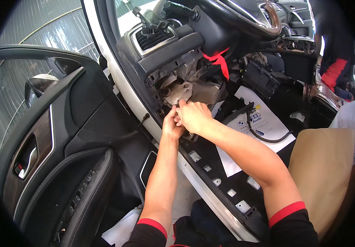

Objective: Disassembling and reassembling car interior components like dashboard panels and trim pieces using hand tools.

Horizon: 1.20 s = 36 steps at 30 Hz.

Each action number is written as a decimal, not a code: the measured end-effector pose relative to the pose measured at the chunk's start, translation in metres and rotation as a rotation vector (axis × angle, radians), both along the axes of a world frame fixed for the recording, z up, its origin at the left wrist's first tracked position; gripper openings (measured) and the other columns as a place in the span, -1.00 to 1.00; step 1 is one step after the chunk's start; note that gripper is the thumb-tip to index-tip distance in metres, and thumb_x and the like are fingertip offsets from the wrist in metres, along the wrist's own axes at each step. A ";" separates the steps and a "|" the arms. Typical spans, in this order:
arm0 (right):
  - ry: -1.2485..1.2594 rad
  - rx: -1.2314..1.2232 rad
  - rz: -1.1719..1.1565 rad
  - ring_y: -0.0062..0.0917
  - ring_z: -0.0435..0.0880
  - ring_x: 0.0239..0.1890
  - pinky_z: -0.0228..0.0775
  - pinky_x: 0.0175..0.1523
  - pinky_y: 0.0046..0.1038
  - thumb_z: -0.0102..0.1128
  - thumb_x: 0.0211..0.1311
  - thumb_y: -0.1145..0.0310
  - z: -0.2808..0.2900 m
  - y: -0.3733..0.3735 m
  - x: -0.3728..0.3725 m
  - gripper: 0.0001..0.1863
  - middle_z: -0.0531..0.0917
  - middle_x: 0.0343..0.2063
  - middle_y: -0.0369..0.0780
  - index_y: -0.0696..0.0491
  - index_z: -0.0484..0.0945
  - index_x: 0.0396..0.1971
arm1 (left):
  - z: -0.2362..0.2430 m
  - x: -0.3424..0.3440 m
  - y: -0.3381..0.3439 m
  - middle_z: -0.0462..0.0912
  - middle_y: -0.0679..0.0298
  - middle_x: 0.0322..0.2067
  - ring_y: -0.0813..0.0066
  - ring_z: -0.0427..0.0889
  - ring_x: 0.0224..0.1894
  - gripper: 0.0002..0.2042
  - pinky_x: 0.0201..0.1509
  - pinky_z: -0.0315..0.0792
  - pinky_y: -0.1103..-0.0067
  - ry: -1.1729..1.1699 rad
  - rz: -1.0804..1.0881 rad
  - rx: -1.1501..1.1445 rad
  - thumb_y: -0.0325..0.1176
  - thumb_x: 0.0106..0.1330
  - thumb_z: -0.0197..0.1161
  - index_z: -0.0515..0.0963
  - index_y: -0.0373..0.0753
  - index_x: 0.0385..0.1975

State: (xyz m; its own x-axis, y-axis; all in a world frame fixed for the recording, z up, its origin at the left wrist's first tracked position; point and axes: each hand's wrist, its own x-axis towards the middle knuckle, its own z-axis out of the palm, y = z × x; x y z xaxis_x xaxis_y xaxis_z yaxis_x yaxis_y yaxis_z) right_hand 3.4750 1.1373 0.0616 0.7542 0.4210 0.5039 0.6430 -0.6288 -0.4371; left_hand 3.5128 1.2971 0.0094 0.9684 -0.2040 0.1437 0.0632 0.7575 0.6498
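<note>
My left hand [173, 123] and my right hand [192, 115] meet at the exposed lower dashboard beside the white door frame, fingers curled together on something I cannot make out. Just above them are a pale metal piece [175, 92] with bolts and a dark grey panel [204, 92]. A red cloth strip [216, 59] hangs below the steering wheel [268, 24]. To the right of my hands, a black hose or cable [268, 140] lies on a white printed paper sheet [233, 160] on the footwell floor.
The open door [83, 115] fills the left, beside the white sill [202, 193]. Brown paper [321, 156] covers a surface at right. Loose trim [259, 78] lies in the footwell. Another person in dark and red clothing [336, 74] is at the far side of the car.
</note>
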 end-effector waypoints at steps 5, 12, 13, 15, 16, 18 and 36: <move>-0.432 0.070 -0.018 -0.06 0.76 -0.23 0.63 -0.12 -0.14 0.08 0.40 0.13 -0.020 -0.001 0.001 -0.60 0.72 -0.27 0.02 0.22 0.50 -0.11 | 0.003 0.005 0.001 0.43 0.42 -0.69 0.59 0.29 -0.70 -0.68 -0.63 0.22 0.69 0.064 0.128 0.147 -0.05 0.45 0.20 0.55 -0.19 -0.41; -0.323 0.035 0.002 -0.03 0.75 -0.23 0.63 -0.15 -0.09 0.23 0.25 0.24 -0.014 0.006 -0.009 -0.62 0.54 -0.03 0.07 0.23 0.48 -0.10 | -0.017 0.022 0.009 0.37 0.48 -0.71 0.68 0.24 -0.71 -0.67 -0.70 0.06 0.71 0.021 0.173 0.112 -0.04 0.47 0.19 0.54 -0.12 -0.48; -0.326 0.032 0.003 -0.03 0.75 -0.23 0.63 -0.15 -0.09 0.23 0.25 0.24 -0.017 0.006 -0.005 -0.62 0.54 -0.03 0.07 0.23 0.48 -0.10 | -0.013 0.024 0.000 0.37 0.48 -0.70 0.67 0.24 -0.71 -0.69 -0.69 0.07 0.72 0.101 0.345 0.143 -0.08 0.48 0.18 0.54 -0.11 -0.48; -0.246 -0.008 0.002 -0.05 0.75 -0.22 0.63 -0.13 -0.11 0.26 0.21 0.23 -0.016 0.003 -0.001 -0.62 0.59 -0.10 0.06 0.21 0.48 -0.12 | -0.005 0.017 0.001 0.44 0.46 -0.67 0.62 0.27 -0.71 -0.73 -0.66 0.12 0.69 0.111 0.285 0.121 -0.13 0.48 0.16 0.55 -0.12 -0.44; -0.190 -0.009 -0.080 -0.05 0.75 -0.22 0.63 -0.12 -0.11 0.26 0.21 0.24 -0.014 0.001 0.001 -0.64 0.64 -0.20 0.04 0.19 0.48 -0.16 | -0.002 0.008 -0.005 0.48 0.45 -0.65 0.60 0.29 -0.70 -0.75 -0.64 0.17 0.67 0.106 0.205 0.072 -0.13 0.47 0.18 0.56 -0.12 -0.40; -0.109 -0.038 -0.059 -0.05 0.75 -0.22 0.63 -0.11 -0.12 0.26 0.21 0.24 -0.002 0.000 0.000 -0.65 0.66 -0.24 0.02 0.19 0.48 -0.15 | 0.002 -0.002 0.007 0.57 0.44 -0.58 0.56 0.37 -0.65 -0.80 -0.59 0.29 0.62 -0.035 -0.104 0.009 -0.16 0.46 0.21 0.58 -0.14 -0.28; 0.013 -0.020 -0.039 -0.03 0.72 -0.15 0.59 -0.05 -0.08 0.27 0.24 0.24 0.006 -0.002 -0.006 -0.58 0.65 -0.23 0.01 0.21 0.45 -0.04 | -0.006 0.013 0.014 0.45 0.42 -0.65 0.60 0.28 -0.68 -0.67 -0.62 0.21 0.63 0.067 0.006 -0.048 -0.04 0.45 0.21 0.51 -0.15 -0.44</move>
State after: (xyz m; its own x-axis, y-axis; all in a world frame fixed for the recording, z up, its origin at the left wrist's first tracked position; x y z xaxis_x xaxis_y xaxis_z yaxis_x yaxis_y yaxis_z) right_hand 3.4687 1.1351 0.0677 0.7763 0.4011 0.4862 0.6127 -0.6616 -0.4324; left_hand 3.5255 1.3107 0.0032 0.9774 -0.1922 0.0883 0.1001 0.7879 0.6076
